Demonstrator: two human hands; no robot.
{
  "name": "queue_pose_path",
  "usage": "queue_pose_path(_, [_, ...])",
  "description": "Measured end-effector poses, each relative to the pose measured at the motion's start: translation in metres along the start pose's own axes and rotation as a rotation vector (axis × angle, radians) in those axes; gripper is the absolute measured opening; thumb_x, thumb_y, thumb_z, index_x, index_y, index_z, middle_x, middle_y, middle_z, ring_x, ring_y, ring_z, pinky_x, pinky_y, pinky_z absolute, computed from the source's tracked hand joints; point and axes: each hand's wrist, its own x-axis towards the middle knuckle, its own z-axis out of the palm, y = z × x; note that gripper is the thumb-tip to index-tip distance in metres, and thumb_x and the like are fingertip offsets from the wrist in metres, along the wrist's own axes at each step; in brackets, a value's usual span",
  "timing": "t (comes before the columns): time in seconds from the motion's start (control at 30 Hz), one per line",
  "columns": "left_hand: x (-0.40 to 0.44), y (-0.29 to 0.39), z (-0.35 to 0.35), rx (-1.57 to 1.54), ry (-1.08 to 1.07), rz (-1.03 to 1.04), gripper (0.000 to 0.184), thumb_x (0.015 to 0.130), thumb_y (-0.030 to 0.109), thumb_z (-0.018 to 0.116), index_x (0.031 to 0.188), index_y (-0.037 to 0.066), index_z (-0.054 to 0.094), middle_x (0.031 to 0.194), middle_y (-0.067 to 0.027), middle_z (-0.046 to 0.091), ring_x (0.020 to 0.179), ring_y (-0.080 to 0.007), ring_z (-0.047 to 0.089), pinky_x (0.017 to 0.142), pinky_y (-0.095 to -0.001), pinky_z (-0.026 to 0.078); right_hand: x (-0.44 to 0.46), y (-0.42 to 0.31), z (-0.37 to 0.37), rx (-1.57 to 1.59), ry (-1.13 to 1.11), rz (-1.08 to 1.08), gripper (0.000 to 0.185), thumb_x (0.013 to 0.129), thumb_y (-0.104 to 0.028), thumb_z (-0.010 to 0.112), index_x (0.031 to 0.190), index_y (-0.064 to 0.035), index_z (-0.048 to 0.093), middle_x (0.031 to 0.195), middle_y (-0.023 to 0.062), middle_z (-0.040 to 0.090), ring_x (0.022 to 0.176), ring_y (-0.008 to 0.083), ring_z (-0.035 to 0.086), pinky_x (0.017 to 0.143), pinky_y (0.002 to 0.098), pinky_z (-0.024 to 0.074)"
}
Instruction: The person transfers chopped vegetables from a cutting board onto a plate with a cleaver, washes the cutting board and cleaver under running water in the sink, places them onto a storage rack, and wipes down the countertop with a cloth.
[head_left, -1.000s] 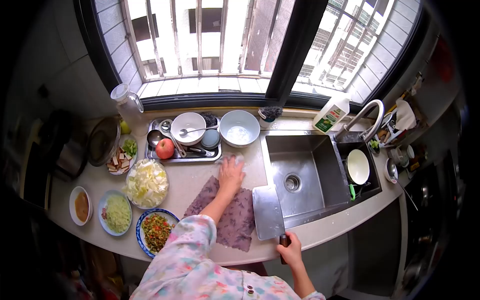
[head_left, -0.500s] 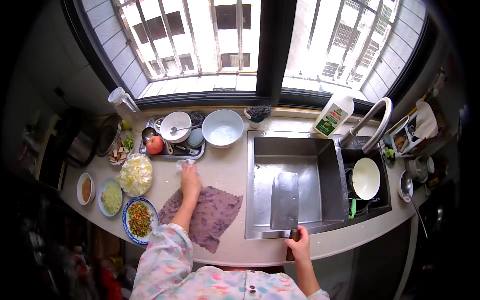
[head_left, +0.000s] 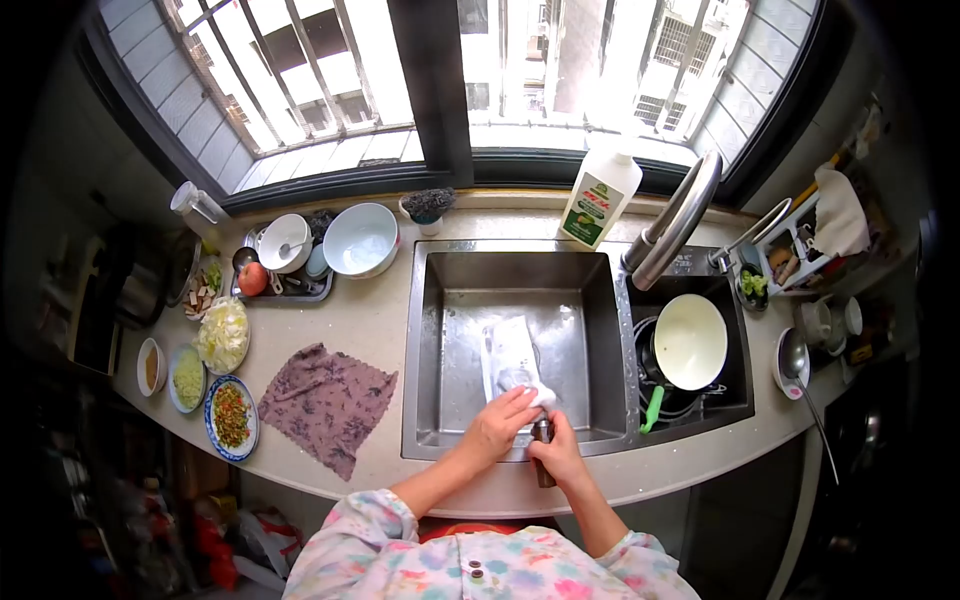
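Over the front of the sink (head_left: 425, 330), my right hand (head_left: 562, 452) grips a cleaver by its dark wooden handle (head_left: 543, 470). The broad blade (head_left: 513, 345) points away from me above the basin and looks bright with reflected light. My left hand (head_left: 498, 424) has a crumpled white cloth (head_left: 543, 396) under its fingers, pressed on the blade near the handle; whether it is cloth or paper I cannot tell. Left of the sink, a purple patterned rag (head_left: 330, 405) lies spread on the counter.
Plates and bowls of chopped food, including cut cabbage (head_left: 222, 335), line the left side. Behind them stand a tray (head_left: 318, 291) and a pale blue bowl (head_left: 361, 240). A white bottle (head_left: 600, 198) and the faucet (head_left: 680, 220) stand behind the sink; a cream bowl (head_left: 690, 342) sits in the right basin.
My left hand has come from the counter by the tray to the cleaver, bringing the white cloth. My right hand still holds the cleaver. The view has turned right.
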Motion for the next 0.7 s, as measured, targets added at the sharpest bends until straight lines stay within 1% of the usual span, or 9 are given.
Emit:
queue_pose_path(0.1, [0.011, -0.048, -0.006, 0.085, 0.058, -0.169, 0.018, 0.077, -0.002, 0.05, 0.091, 0.001, 0.061, 0.094, -0.0145, 0.062, 0.093, -0.0321, 0.056, 0.08, -0.039, 0.046, -0.015, 0.005, -0.005, 0.002, -0.037, -0.002, 0.04, 0.06, 0.006, 0.061, 0.096, -0.0028, 0.045, 0.073, 0.0034, 0.049, 0.054, 0.0123, 0.051, 0.044, 0.0264, 0.045])
queue_pose_path(0.17, [-0.001, -0.091, -0.018, 0.151, 0.148, -0.395, 0.019, 0.076, -0.002, 0.049, 0.091, 0.001, 0.06, 0.091, -0.0148, 0.061, 0.088, -0.0325, 0.056, 0.077, -0.0402, 0.046, -0.027, 0.012, -0.013, -0.02, -0.024, -0.021, 0.039, 0.06, 0.006, 0.061, 0.095, -0.003, 0.046, 0.074, 0.0033, 0.049, 0.055, 0.0117, 0.051, 0.044, 0.0261, 0.045])
queue_pose_path(0.23, [0.007, -0.098, -0.057, 0.279, 0.199, -0.418, 0.021, 0.076, -0.002, 0.049, 0.09, 0.002, 0.063, 0.092, -0.0156, 0.061, 0.086, -0.0326, 0.056, 0.078, -0.0382, 0.045, -0.033, 0.005, -0.022, -0.008, -0.005, -0.018, 0.039, 0.061, 0.006, 0.06, 0.096, -0.0028, 0.045, 0.074, 0.0037, 0.049, 0.054, 0.0114, 0.05, 0.044, 0.0259, 0.0446])
queue_pose_path(0.3, [0.012, -0.118, -0.091, 0.405, 0.308, -0.323, 0.019, 0.075, -0.003, 0.05, 0.089, 0.002, 0.061, 0.085, -0.0155, 0.059, 0.086, -0.0331, 0.054, 0.076, -0.0411, 0.045, -0.034, 0.0, -0.025, -0.059, 0.053, -0.069, 0.038, 0.063, 0.004, 0.058, 0.098, -0.0011, 0.045, 0.071, 0.0045, 0.05, 0.051, 0.0121, 0.051, 0.043, 0.0263, 0.0437])
queue_pose_path(0.4, [-0.015, -0.139, -0.111, 0.427, 0.092, -0.378, 0.019, 0.074, -0.003, 0.05, 0.089, 0.001, 0.061, 0.09, -0.0155, 0.06, 0.089, -0.0334, 0.055, 0.079, -0.04, 0.045, -0.025, -0.005, -0.021, -0.061, 0.083, -0.069, 0.038, 0.063, 0.005, 0.057, 0.098, -0.0021, 0.044, 0.069, 0.0031, 0.048, 0.051, 0.0116, 0.05, 0.042, 0.026, 0.0435])
queue_pose_path(0.47, [-0.043, -0.115, -0.103, 0.454, -0.042, -0.222, 0.021, 0.073, -0.002, 0.05, 0.09, 0.001, 0.061, 0.099, -0.0167, 0.059, 0.095, -0.0332, 0.055, 0.084, -0.0383, 0.045, -0.02, -0.009, -0.014, -0.049, 0.083, -0.067, 0.038, 0.063, 0.006, 0.057, 0.098, -0.0023, 0.044, 0.071, 0.0028, 0.047, 0.051, 0.0114, 0.05, 0.042, 0.0258, 0.0434])
queue_pose_path(0.53, [-0.073, -0.075, -0.106, 0.421, -0.257, -0.128, 0.023, 0.072, -0.002, 0.051, 0.092, 0.0, 0.061, 0.11, -0.018, 0.056, 0.107, -0.0326, 0.052, 0.089, -0.0387, 0.044, -0.021, -0.011, -0.006, -0.041, 0.071, -0.057, 0.038, 0.063, 0.005, 0.057, 0.098, -0.0026, 0.044, 0.072, 0.0027, 0.046, 0.052, 0.0113, 0.05, 0.042, 0.0257, 0.0433])
queue_pose_path(0.6, [-0.106, -0.037, -0.11, 0.381, -0.285, -0.146, 0.024, 0.072, 0.001, 0.052, 0.096, 0.0, 0.06, 0.112, -0.0164, 0.055, 0.108, -0.0322, 0.051, 0.089, -0.0384, 0.044, -0.017, -0.007, 0.003, -0.013, 0.021, -0.038, 0.039, 0.063, 0.005, 0.058, 0.099, -0.003, 0.044, 0.072, 0.0027, 0.046, 0.052, 0.0114, 0.05, 0.042, 0.0258, 0.0434])
queue_pose_path(0.7, [-0.149, -0.003, -0.119, 0.257, -0.217, -0.206, 0.021, 0.07, -0.003, 0.055, 0.089, 0.0, 0.062, 0.104, -0.0159, 0.059, 0.1, -0.0318, 0.055, 0.085, -0.0387, 0.045, -0.01, -0.002, 0.025, -0.018, -0.093, -0.03, 0.043, 0.064, 0.004, 0.058, 0.104, -0.004, 0.042, 0.073, 0.0043, 0.047, 0.051, 0.0114, 0.049, 0.042, 0.0265, 0.0429])
